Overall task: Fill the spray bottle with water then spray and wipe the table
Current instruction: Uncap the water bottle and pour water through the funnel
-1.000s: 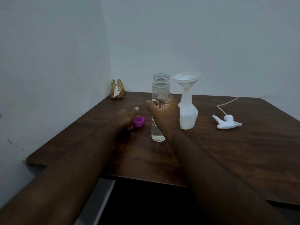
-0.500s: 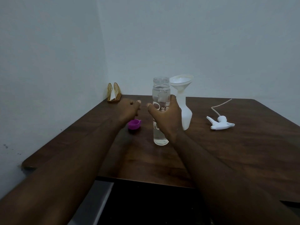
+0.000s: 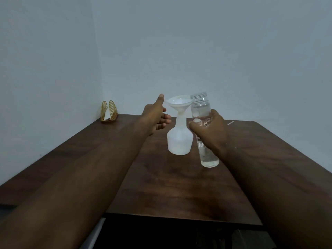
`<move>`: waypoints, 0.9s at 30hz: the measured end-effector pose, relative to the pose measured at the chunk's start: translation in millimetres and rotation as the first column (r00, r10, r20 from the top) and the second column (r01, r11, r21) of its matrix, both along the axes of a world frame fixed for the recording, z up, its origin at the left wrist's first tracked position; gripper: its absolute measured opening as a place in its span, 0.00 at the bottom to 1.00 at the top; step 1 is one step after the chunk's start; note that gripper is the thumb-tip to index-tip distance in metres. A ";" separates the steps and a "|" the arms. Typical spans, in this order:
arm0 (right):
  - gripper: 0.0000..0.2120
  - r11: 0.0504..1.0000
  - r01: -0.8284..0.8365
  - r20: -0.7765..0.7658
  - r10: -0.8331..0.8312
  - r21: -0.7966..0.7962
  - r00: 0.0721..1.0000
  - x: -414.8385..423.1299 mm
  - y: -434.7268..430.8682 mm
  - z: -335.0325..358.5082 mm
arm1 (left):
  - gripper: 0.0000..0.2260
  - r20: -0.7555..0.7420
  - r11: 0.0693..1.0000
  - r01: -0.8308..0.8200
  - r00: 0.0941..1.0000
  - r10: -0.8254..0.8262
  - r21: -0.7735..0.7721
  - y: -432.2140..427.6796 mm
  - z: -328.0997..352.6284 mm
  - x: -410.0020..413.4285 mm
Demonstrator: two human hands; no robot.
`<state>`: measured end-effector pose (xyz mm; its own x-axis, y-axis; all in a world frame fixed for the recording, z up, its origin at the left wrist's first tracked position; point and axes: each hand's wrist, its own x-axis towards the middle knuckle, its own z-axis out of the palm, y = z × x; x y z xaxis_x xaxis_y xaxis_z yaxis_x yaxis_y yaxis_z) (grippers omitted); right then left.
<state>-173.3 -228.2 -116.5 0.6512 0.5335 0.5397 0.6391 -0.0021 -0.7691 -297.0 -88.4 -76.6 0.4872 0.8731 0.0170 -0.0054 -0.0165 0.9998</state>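
Clear water bottle [image 3: 201, 108] stands tall with its open mouth up. The right hand [image 3: 210, 132] curls round its middle. Just left of it, toward the far edge of the table [image 3: 179, 186], sits the white spray bottle [image 3: 179, 141] with a funnel [image 3: 178, 103] on top. The left hand [image 3: 154, 117] is nearer the funnel, its fingers loose and holding nothing. I count one water bottle, one spray bottle and one funnel. The pour probably comes next.

Logged worktop [image 3: 179, 191] as dark, faintly glossy wood; spray bottle [image 3: 178, 142] and funnel [image 3: 179, 104] as matt white plastic; water bottle [image 3: 201, 106] as clear, glossy.
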 end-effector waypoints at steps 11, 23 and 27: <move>0.19 0.992 0.075 0.142 -0.060 -0.102 0.988 21.8 -3.7 15.5 | 0.19 -0.008 1.000 -0.019 1.000 0.019 0.002 7.0 5.8 7.2; 0.19 0.985 0.083 0.220 -0.049 -0.150 0.974 32.9 -10.6 28.1 | 0.09 0.024 1.000 0.012 1.000 -0.011 -0.020 7.7 18.7 19.3; 0.19 0.980 0.087 0.258 -0.039 -0.177 0.965 40.0 -11.8 30.9 | 0.08 0.074 0.999 -0.003 0.997 0.006 -0.037 10.0 15.9 23.2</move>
